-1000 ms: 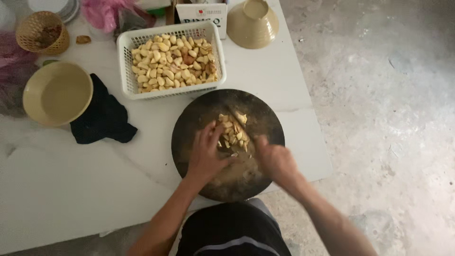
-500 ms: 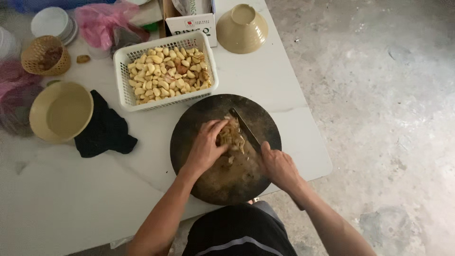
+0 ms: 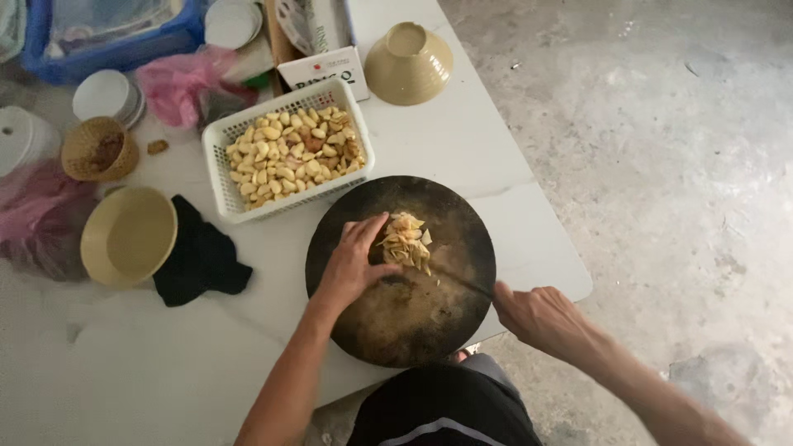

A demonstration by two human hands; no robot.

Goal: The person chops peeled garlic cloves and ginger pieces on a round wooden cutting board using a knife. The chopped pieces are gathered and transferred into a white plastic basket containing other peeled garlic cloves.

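Your left hand [image 3: 351,268] lies open and flat on the round dark chopping board [image 3: 401,272], fingertips pressed against the near-left side of the small heap of sliced garlic [image 3: 405,241] in the far half of the board. Your right hand [image 3: 541,318] is closed around a knife handle off the board's right edge, and the knife [image 3: 458,281] reaches leftward across the board toward the heap; its blade is thin and dark against the wood, so I cannot tell exactly where its tip ends.

The main risk, as I judge it, is your left fingers: they sit right at the pile with the blade close by, and a chop taken without curling them back could nick them. The board also overhangs the near edge of the white table [image 3: 496,157], so a heavy stroke could tip or shift it toward your lap. Loose slices near the heap could scatter off the board.

The white plastic basket [image 3: 285,149], just beyond the board to the far left, is nearly full of peeled garlic cloves. The tan bowl [image 3: 128,235] at left looks empty, beside a dark cloth [image 3: 202,260]. Another tan bowl [image 3: 409,62] at the far edge stands upside down. A small woven basket [image 3: 99,149] holds something brownish that I cannot identify.
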